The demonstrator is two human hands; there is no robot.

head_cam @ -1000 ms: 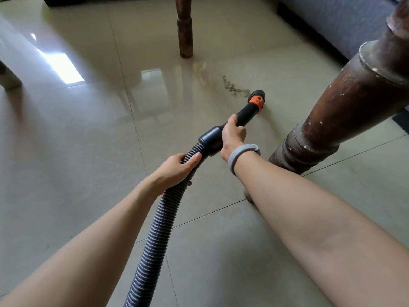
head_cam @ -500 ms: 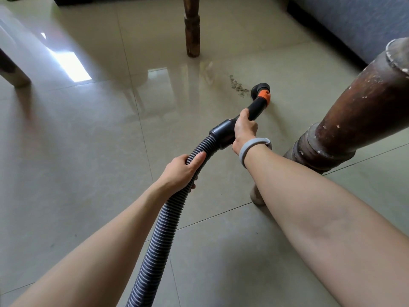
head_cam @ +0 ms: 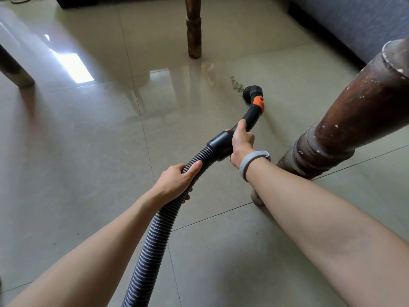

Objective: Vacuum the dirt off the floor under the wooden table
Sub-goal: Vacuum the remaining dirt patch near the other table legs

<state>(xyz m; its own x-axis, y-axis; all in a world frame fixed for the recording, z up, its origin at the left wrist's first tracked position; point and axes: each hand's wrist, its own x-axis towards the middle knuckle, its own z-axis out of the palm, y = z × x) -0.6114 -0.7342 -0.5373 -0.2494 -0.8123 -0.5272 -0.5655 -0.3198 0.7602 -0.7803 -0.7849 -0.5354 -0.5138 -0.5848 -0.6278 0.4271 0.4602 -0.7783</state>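
Left hand (head_cam: 177,180) wraps the ribbed hose (head_cam: 155,235); right hand (head_cam: 241,142) grips the black wand (head_cam: 250,118). Nozzle (head_cam: 252,94) touches the near end of the dirt (head_cam: 235,84), mid-floor between table legs. Risk: pushing fast scatters grit, or the right forearm bumps the near leg (head_cam: 345,120).

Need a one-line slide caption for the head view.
Both hands grip the vacuum hose, right hand steering the nozzle against the dirt between wooden table legs.
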